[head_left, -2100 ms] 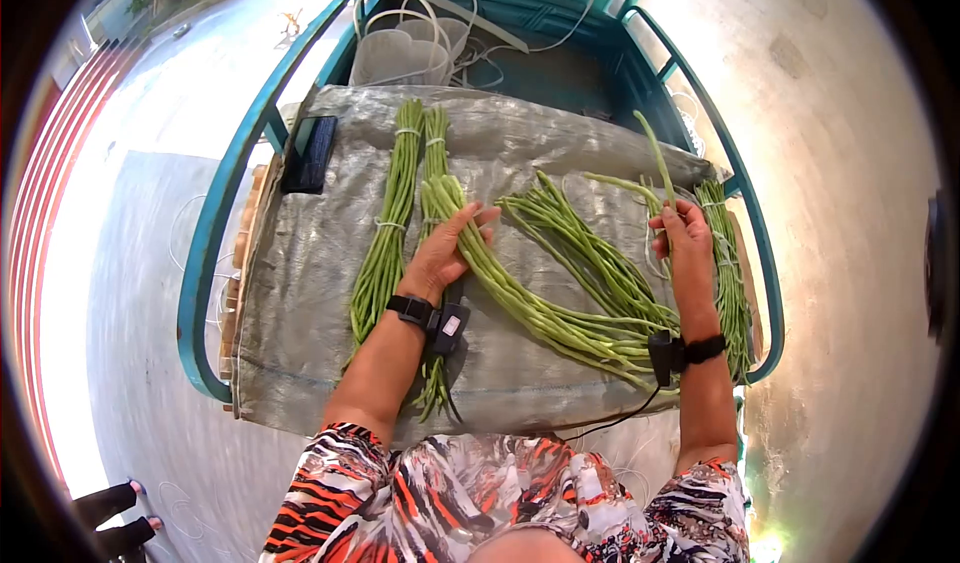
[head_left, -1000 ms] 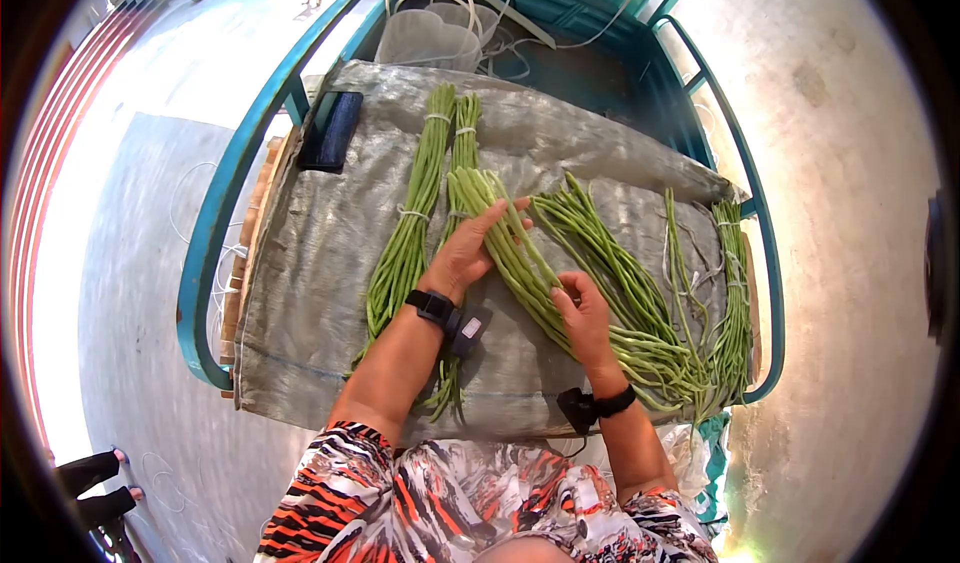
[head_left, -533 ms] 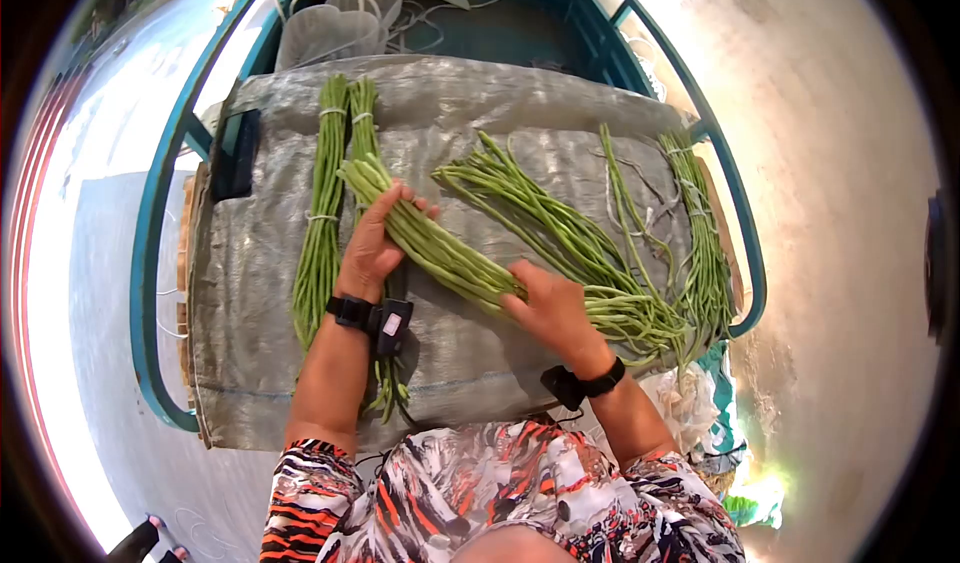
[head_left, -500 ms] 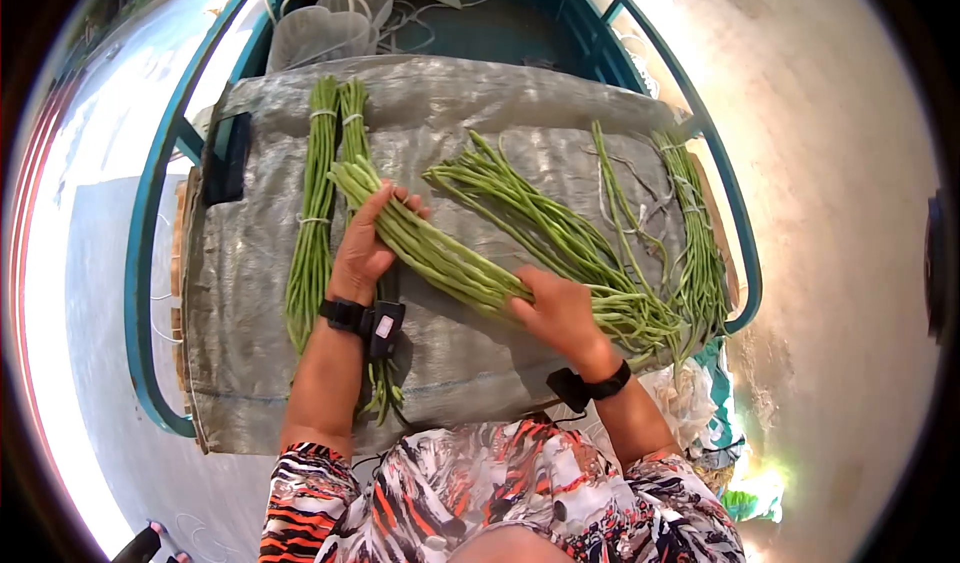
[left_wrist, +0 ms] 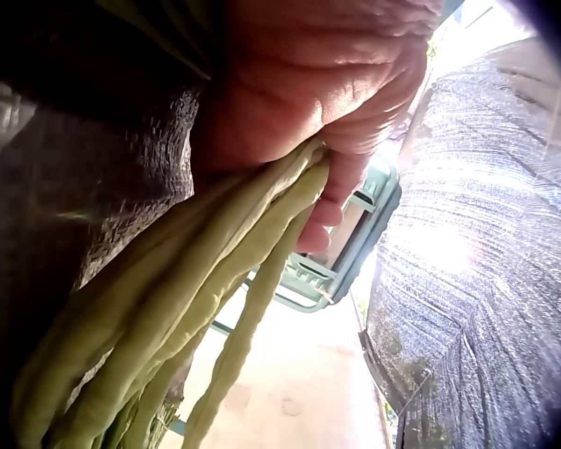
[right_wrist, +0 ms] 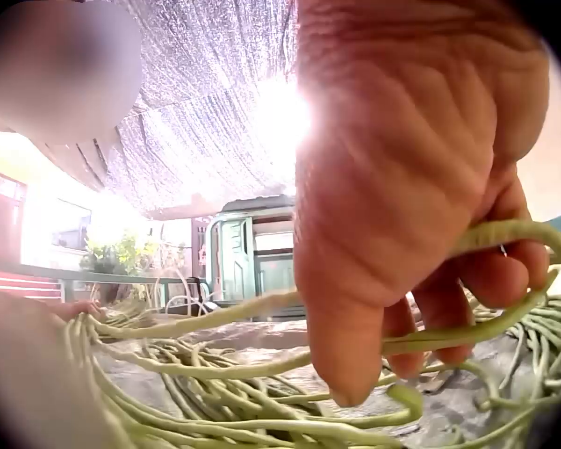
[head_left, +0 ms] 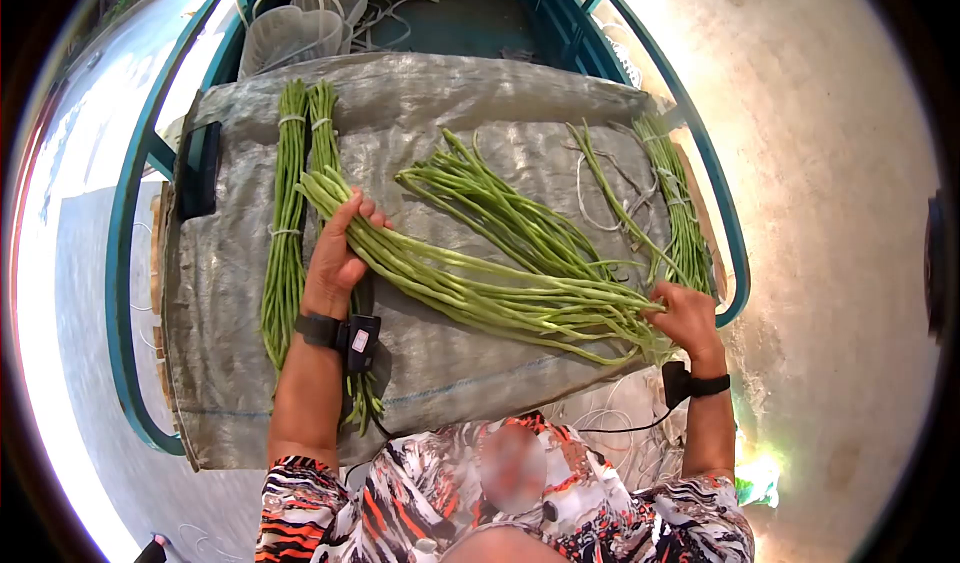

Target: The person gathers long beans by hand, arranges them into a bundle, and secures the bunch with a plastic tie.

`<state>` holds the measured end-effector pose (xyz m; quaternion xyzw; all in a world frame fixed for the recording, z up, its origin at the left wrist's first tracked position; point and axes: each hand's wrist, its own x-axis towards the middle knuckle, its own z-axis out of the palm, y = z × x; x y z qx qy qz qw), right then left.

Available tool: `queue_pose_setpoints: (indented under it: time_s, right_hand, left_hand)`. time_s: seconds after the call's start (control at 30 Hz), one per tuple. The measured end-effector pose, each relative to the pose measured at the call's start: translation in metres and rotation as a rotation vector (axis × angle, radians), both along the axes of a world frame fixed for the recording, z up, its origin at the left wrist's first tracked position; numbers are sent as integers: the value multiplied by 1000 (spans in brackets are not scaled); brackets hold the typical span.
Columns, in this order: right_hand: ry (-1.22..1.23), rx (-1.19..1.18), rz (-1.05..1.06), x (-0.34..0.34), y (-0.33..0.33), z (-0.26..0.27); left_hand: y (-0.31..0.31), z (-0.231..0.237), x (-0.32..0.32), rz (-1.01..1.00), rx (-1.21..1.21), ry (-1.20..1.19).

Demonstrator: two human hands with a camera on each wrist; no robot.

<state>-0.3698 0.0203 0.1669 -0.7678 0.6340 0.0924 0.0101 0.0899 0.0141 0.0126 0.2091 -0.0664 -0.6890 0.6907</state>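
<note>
The held bunch of long green beans point(head_left: 470, 288) spans the two hands over a grey sheet point(head_left: 225, 333) and serves as the reference for place. At its left end, the left hand point(head_left: 340, 245) grips the bunch, thumb and fingers curled round the stacked pods, presumably so that their ends remain gathered. At its right end, where the pods fan out, the right hand point(head_left: 688, 318) pinches some of them between thumb and fingers, a hold that seems to draw the length straight and limit sagging. Just beyond the held bunch lies a loose pile of beans point(head_left: 500, 201), apparently placed within easy reach. To its left, two tied bundles point(head_left: 288, 183) lie side by side, their white bands probably holding the pods parallel; the bunch crosses in front of one, though contact cannot be judged. Beyond its right end lie a few separate beans point(head_left: 606, 179) and a further tied bundle point(head_left: 680, 198). Farthest beyond the bunch, translucent baskets point(head_left: 285, 38) stand in a teal cart point(head_left: 118, 293), whose rails flank the sheet, probably as side guards.
</note>
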Motion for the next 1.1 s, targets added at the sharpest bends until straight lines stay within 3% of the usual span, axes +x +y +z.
queue_pose_setpoints:
  time_s: [0.1,0.27,0.37,0.43,0.5,0.57,0.7,0.83,0.93,1.03,1.1]
  right_hand:
    - [-47,18,42,-27,-11,-6]
    - [321,174,83,-66,-35,-6]
    - [59,223,-74,-72,-72,-19]
    - [-79,51,-75,-32,-89,-18]
    - [-297,-149,183,-15,-113,-40]
    - [-277,-360,234,-3,-147,-85]
    - [-224,-384,16,30,-182,-128]
    - [-96,-439,-8,34,-191,-128]
    - [-138,-288,-131,34,-190,-120]
    - [-245,-147,-277,42,-182,-99]
    - [-558,-183,-319,40,-183,-93]
  left_hand:
    - [2,3,1,-21,44,-18]
    - [4,-5,7,-81,15,33]
    - [3,-3,6,-76,50,12]
    - [2,-3,5,-42,95,-15]
    - [1,3,1,-17,148,-41]
    - [3,24,-5,56,267,-82]
    - [3,10,-1,30,102,-32]
    - [4,-1,1,17,13,-39]
    - [4,-1,2,-7,4,-41]
    - [4,-1,3,-7,5,-39]
    - [4,-3,2,0,18,-35]
